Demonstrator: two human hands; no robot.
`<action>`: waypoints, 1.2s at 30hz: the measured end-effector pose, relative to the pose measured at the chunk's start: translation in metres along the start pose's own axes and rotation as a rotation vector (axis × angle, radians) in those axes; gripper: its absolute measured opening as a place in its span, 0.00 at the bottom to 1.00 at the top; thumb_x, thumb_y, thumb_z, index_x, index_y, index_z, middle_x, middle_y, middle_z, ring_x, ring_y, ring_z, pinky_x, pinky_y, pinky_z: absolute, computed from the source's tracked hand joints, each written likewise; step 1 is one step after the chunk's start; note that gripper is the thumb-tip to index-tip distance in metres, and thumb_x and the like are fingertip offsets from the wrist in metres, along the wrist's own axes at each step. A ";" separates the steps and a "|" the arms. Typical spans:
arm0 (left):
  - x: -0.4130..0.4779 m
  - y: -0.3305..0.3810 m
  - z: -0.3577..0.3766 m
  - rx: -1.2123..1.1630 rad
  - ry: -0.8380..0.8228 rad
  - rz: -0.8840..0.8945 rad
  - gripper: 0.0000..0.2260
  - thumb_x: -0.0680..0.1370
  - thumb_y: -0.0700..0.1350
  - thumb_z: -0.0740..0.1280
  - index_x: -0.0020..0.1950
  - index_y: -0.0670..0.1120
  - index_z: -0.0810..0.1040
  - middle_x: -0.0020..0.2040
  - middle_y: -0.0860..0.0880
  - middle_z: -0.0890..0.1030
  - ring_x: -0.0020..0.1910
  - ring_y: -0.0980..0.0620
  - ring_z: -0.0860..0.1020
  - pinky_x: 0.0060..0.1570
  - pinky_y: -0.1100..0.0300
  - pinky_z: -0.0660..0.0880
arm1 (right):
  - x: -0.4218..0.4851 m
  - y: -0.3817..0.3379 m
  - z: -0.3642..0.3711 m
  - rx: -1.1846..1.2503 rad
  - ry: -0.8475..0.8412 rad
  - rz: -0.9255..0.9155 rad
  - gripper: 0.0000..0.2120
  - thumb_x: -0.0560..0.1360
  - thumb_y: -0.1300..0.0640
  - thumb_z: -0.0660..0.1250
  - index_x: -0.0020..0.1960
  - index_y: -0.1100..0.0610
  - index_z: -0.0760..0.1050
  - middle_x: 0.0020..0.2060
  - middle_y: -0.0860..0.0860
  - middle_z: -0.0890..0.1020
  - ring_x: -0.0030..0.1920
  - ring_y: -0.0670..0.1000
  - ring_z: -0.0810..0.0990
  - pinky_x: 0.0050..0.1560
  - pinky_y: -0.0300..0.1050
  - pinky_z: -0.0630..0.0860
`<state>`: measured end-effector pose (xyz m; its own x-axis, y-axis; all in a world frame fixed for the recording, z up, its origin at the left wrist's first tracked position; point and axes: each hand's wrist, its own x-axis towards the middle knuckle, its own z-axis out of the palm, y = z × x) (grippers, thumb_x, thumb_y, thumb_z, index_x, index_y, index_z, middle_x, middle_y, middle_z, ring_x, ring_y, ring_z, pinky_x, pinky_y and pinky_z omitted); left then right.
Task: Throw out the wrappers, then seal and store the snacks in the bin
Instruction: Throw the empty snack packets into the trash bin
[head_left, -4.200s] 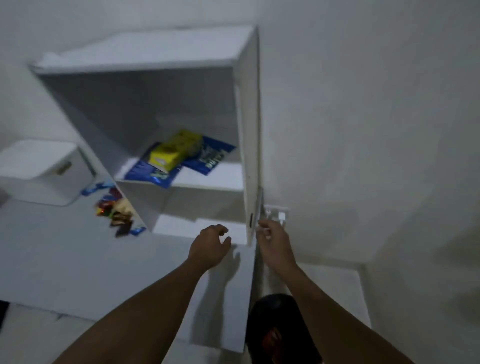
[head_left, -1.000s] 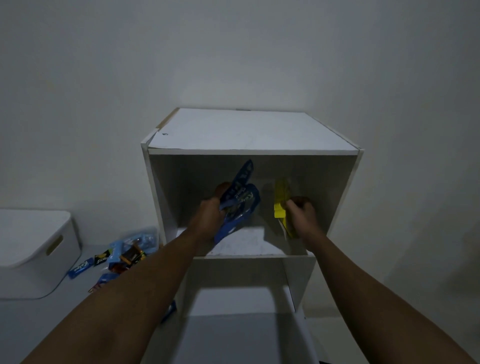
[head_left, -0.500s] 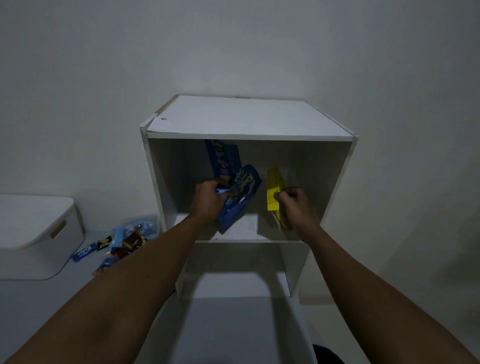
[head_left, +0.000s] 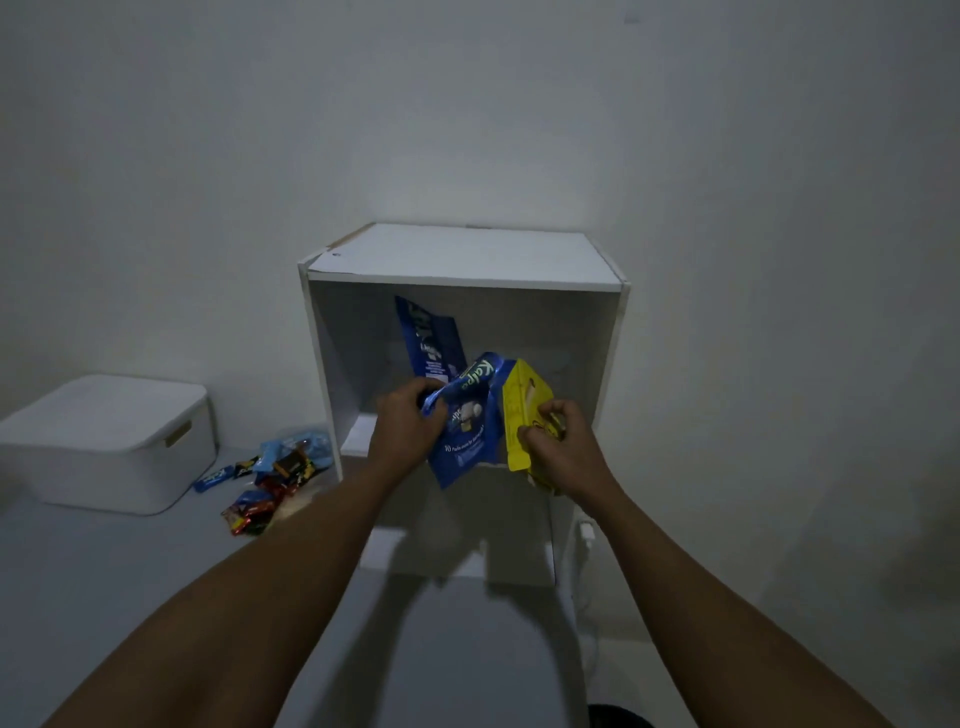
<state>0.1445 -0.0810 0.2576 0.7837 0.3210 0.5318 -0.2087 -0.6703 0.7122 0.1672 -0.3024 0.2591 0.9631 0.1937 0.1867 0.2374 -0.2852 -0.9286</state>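
Blue snack bags (head_left: 460, 431), two, are gripped in the curled left hand (head_left: 408, 426) and a yellow snack bag (head_left: 519, 410) is pinched by the right hand (head_left: 563, 449) at the mouth of the shelf unit's (head_left: 467, 254) upper compartment, while loose wrappers (head_left: 270, 478) are heaped near the desk's (head_left: 104, 597) far edge, beside the lidded bin (head_left: 109, 441).

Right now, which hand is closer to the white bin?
The left hand. It grips blue bags in front of the shelf, to the right of the white bin. The right hand grips a yellow bag even farther right.
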 end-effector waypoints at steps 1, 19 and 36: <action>-0.013 0.008 0.002 -0.004 0.012 0.003 0.08 0.76 0.39 0.70 0.55 0.45 0.82 0.47 0.49 0.83 0.44 0.56 0.79 0.42 0.68 0.72 | -0.011 0.004 -0.007 -0.007 -0.007 -0.017 0.23 0.66 0.47 0.71 0.58 0.48 0.70 0.59 0.52 0.74 0.56 0.53 0.78 0.53 0.52 0.79; -0.211 0.092 0.142 -0.076 -0.379 -0.158 0.16 0.72 0.36 0.72 0.58 0.44 0.78 0.53 0.49 0.79 0.48 0.53 0.80 0.43 0.72 0.73 | -0.173 0.147 -0.155 -0.102 0.206 0.085 0.20 0.66 0.56 0.75 0.55 0.53 0.72 0.56 0.50 0.71 0.54 0.44 0.73 0.52 0.20 0.63; -0.299 0.026 0.301 -0.057 -0.917 -0.274 0.14 0.79 0.39 0.62 0.65 0.44 0.74 0.55 0.44 0.82 0.49 0.46 0.81 0.47 0.58 0.77 | -0.213 0.292 -0.212 -0.234 0.308 0.666 0.20 0.65 0.51 0.73 0.55 0.54 0.75 0.58 0.52 0.63 0.50 0.49 0.71 0.57 0.40 0.68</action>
<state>0.0812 -0.3958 -0.0212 0.9575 -0.2031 -0.2046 0.0404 -0.6085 0.7926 0.0584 -0.6263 0.0160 0.8959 -0.3490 -0.2749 -0.4171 -0.4478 -0.7909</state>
